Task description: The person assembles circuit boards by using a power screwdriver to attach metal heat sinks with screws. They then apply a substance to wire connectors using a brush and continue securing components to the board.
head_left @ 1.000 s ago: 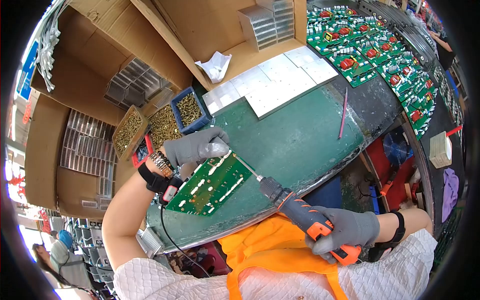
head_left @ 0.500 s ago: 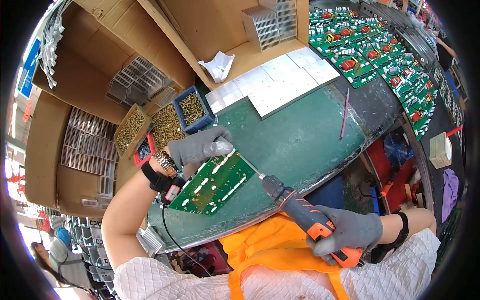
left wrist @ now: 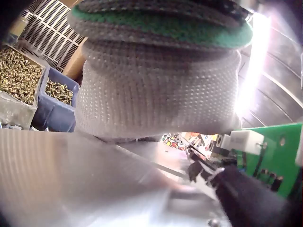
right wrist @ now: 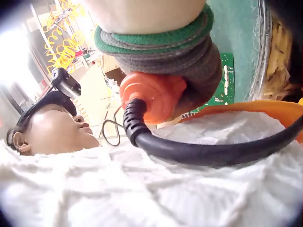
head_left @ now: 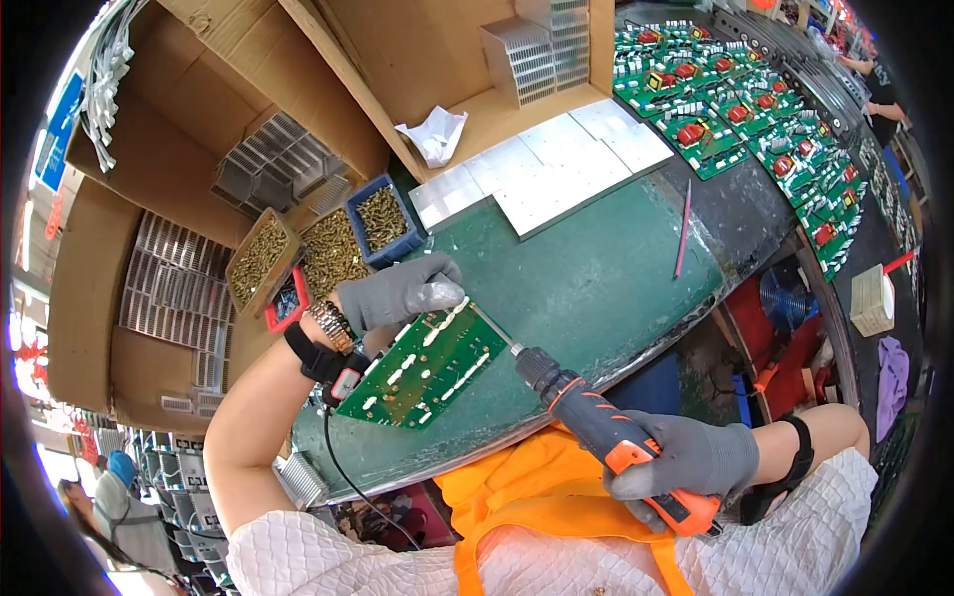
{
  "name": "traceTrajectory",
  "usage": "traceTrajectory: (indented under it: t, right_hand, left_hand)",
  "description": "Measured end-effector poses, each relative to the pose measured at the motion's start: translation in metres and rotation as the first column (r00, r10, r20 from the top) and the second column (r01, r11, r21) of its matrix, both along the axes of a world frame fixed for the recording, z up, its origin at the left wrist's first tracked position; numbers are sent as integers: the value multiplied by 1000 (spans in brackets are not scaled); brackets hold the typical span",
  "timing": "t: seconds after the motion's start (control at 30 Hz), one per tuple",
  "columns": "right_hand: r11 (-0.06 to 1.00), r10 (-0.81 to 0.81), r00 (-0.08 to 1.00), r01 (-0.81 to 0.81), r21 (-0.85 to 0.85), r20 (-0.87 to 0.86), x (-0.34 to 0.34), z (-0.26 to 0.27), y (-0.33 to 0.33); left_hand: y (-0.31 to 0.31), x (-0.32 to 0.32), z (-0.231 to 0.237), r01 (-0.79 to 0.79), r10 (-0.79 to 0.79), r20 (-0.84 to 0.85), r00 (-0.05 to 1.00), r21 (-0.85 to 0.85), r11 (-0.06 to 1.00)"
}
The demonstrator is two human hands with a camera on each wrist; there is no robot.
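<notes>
In the head view a gloved left hand [head_left: 399, 292] grips the upper edge of a green circuit board [head_left: 422, 370], its fingers curled at the board's top corner. The gloved right hand [head_left: 686, 459] is wrapped round the handle of an orange and black electric screwdriver [head_left: 596, 422]. The long bit reaches the board's upper corner, beside the left fingertips; whether it touches a screw is too small to tell. In the left wrist view, the glove [left wrist: 156, 90] is above a shiny metal piece [left wrist: 94, 179], with the board [left wrist: 279, 151] at the right.
Bins of brass screws [head_left: 383, 221] stand beyond the left hand, near cardboard boxes [head_left: 179, 109] holding metal parts. Flat metal plates [head_left: 556, 184] lie at the green table's [head_left: 596, 268] back edge. A pink stick [head_left: 684, 228] and rows of populated boards [head_left: 711, 134] are to the right.
The left hand and board have shifted slightly right since the first frame and barely moved since the second. The screwdriver's body has moved very slightly; both grips stay the same.
</notes>
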State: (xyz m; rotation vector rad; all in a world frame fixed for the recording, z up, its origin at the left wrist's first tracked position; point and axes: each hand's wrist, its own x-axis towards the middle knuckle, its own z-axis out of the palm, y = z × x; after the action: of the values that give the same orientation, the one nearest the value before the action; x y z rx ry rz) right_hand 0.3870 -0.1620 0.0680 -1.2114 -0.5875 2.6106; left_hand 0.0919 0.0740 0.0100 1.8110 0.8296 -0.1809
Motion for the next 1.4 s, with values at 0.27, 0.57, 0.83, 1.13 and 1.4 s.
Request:
traceTrajectory:
  t: [0.27, 0.57, 0.83, 1.13, 1.4]
  right_hand:
    - [998, -44, 999, 44, 37, 6, -3, -2, -4]
    - [985, 110, 973, -134, 112, 204, 28, -4, -22]
    - [970, -83, 979, 37, 238, 184, 27, -20, -34]
    - [906, 137, 937, -249, 341, 321, 17, -6, -32]
    - [788, 116, 934, -293, 542, 337, 5, 4, -24]
  left_hand:
    - [2, -3, -9, 21, -30, 86, 996, 103, 994]
    - [29, -56, 11, -400, 430, 55, 901, 491, 774]
    - [49, -123, -58, 36, 523, -374, 766, 837, 546]
    - [34, -119, -19, -87, 651, -340, 679, 843, 531]
    - [-54, -59, 61, -730, 644, 565, 515, -104, 675]
